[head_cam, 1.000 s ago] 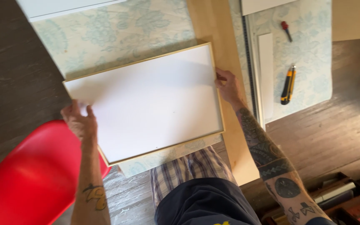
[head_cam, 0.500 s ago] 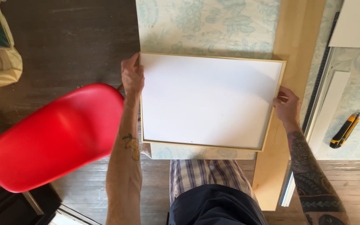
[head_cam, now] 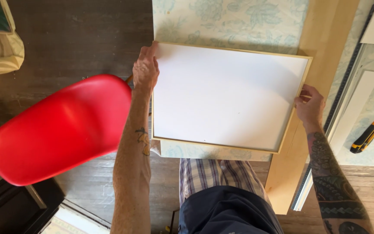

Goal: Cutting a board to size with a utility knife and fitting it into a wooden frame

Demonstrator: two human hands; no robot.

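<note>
White panel [head_cam: 226,97] between both hands.

1. I am stretching my left arm forward, my left hand [head_cam: 146,69] curling its fingers [head_cam: 149,51] in a grip.
2. I am bending my tattooed right arm inward, my right hand [head_cam: 310,106] pinching with its fingers [head_cam: 301,100] curled.
</note>
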